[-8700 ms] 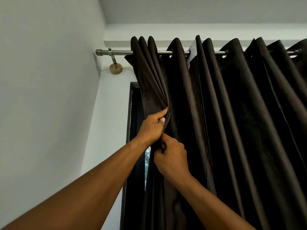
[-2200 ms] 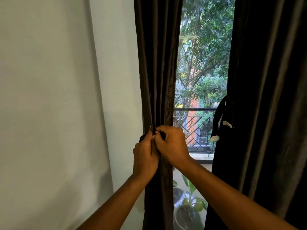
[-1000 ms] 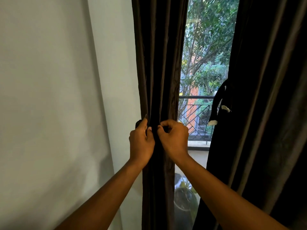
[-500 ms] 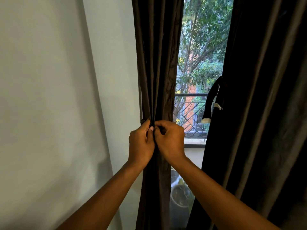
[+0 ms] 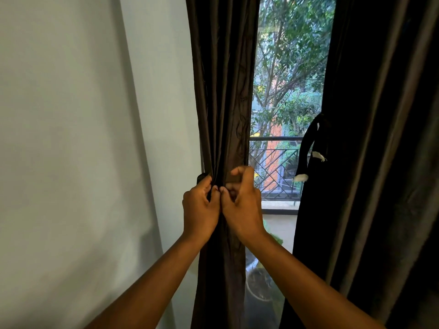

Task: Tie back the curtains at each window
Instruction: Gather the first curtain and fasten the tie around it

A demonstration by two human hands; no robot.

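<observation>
My left hand (image 5: 200, 210) and right hand (image 5: 242, 205) pinch the dark tie-back band (image 5: 234, 178) across the gathered brown curtain (image 5: 223, 91); curtain hangs vertical, band horizontal; its ends meet between my thumbs.

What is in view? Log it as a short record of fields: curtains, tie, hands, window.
left curtain: gathered into a narrow bunch beside the wall
tie: band across the bunch at hand height
left hand: grips the tie's left end
right hand: pinches the tie's right end
right curtain: hangs loose, a strap dangling at its edge
window: trees and railing outside
</observation>
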